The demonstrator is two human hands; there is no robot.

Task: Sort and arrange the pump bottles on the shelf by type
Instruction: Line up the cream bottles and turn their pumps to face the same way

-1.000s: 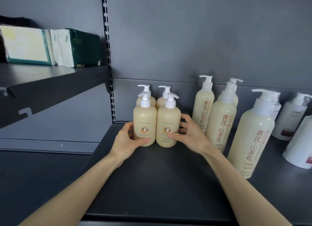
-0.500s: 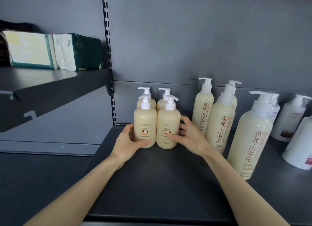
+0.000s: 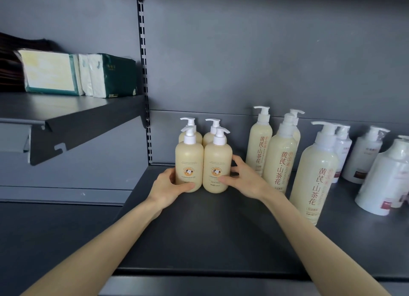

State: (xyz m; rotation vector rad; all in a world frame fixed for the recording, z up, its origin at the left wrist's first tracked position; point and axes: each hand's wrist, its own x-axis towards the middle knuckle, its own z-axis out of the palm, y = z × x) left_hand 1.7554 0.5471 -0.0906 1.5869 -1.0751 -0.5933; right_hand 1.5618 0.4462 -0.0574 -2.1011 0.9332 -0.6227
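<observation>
Several short beige pump bottles stand in a tight block on the dark shelf [image 3: 210, 240]. My left hand [image 3: 168, 186] grips the front left short bottle [image 3: 189, 160] low on its side, thumb across its front. My right hand [image 3: 243, 178] holds the front right short bottle [image 3: 217, 163], thumb on its front and fingers round its right side. Two more short bottles [image 3: 190, 136] stand right behind them. To the right stand tall cream pump bottles [image 3: 280, 163] with red Chinese lettering, the nearest one [image 3: 314, 176] furthest forward.
White pump bottles [image 3: 363, 158] stand at the far right, one large one [image 3: 385, 178] near the edge of view. A higher shelf [image 3: 73, 116] at left carries tissue packs [image 3: 81, 76]. A slotted upright [image 3: 145, 74] runs up the back wall.
Both hands stay on the two front short bottles. The view has tilted slightly, so everything sits a little lower in the frame; the bottles look unmoved.
</observation>
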